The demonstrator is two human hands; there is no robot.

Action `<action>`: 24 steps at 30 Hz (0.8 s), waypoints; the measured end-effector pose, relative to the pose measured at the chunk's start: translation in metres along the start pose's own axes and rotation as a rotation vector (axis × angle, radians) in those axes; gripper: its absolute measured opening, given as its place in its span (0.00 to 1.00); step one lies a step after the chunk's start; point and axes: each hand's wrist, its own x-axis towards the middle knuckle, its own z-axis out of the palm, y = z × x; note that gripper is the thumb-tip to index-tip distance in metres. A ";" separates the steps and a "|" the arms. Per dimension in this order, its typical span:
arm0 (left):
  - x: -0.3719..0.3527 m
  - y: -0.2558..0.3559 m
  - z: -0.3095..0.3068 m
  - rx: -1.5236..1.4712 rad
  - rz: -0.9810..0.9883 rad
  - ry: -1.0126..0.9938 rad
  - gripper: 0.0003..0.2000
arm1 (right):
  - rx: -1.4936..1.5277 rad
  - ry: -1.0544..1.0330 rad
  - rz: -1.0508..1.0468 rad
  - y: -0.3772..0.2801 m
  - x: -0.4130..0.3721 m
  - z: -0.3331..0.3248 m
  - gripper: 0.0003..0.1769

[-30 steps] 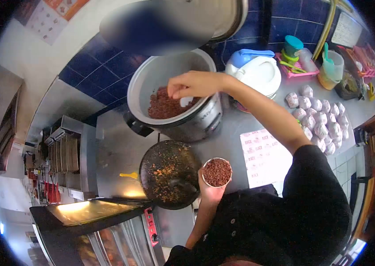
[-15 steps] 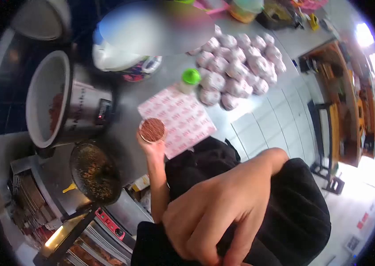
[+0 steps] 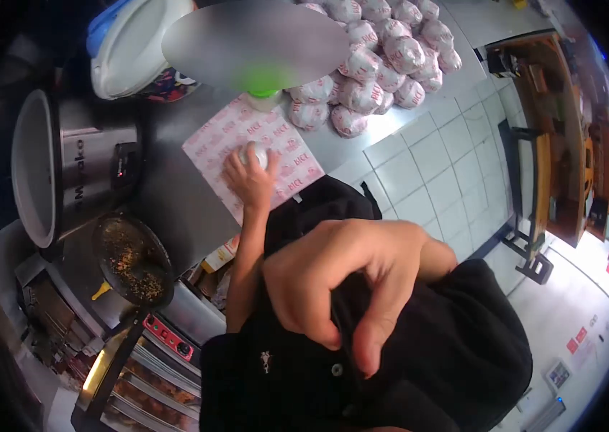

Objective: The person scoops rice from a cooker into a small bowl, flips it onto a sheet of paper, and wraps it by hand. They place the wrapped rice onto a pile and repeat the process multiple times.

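Observation:
Pink-printed wrapping paper (image 3: pixel 211 144) lies on the steel counter. On it, my left hand (image 3: pixel 249 176) has its fingers around a small white cup (image 3: pixel 258 153), whose pale closed end faces up. Whatever is under the cup is hidden. My right hand (image 3: pixel 351 277) hovers close to the camera, in front of my black clothing, with fingers curled, thumb and forefinger apart and nothing seen between them. A green-topped container (image 3: pixel 261 99), partly blurred, stands at the paper's upper edge. Beside it are piled several wrapped round bundles (image 3: pixel 358 93) with printed lettering.
A large silver cooker (image 3: pixel 96 162) stands left, with a dark pan (image 3: pixel 132 259) of brown bits below it. A white tub (image 3: pixel 139 47) is at upper left. Appliance with red panel (image 3: pixel 168 337) sits lower left. Wooden shelving (image 3: pixel 564 144) stands right, beyond the tiled floor.
The cup, earlier held mouth up with reddish-brown grains showing, is now turned over on the paper. My right thumb and forefinger have spread apart. The whole view has shifted.

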 end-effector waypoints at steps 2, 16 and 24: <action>0.003 0.006 -0.001 0.025 -0.016 -0.071 0.22 | 0.020 -0.063 -0.115 -0.001 0.010 0.006 0.18; 0.036 -0.003 -0.044 -0.010 -0.011 -0.742 0.35 | 0.242 -0.343 -0.302 0.019 0.032 0.041 0.23; 0.038 -0.025 -0.098 -0.415 -0.208 -0.413 0.36 | 0.158 -0.239 -0.141 0.004 0.018 0.023 0.19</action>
